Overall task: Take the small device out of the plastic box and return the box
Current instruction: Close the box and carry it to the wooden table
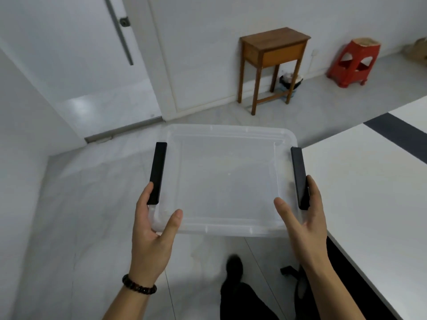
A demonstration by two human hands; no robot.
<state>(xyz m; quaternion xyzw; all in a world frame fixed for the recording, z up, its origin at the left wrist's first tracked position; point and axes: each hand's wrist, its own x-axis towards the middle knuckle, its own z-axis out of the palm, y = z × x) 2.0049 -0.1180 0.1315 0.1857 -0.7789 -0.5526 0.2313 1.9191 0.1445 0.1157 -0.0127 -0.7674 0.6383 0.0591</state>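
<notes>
Here, the clear plastic box [227,181] fills the centre of the frame, carried level in the air above the pale floor [92,204], lid on, with a black latch [158,173] along its left side and a second black latch [300,179] along its right. No small device can be made out through the lid; whether one lies inside cannot be told. The left hand [151,229] clasps the lower-left corner, thumb on the lid and fingers curled beneath the rim; the right hand [302,218] clasps the lower-right corner likewise. Both hands are closed on the box, neither free. The box's long axis runs left to right between the two grips. The white table [369,181] lies just to the right, nearest the right hand, the likeliest place to set it down. A wooden side table [275,47] and red stool [353,63] stand in the upper right.
</notes>
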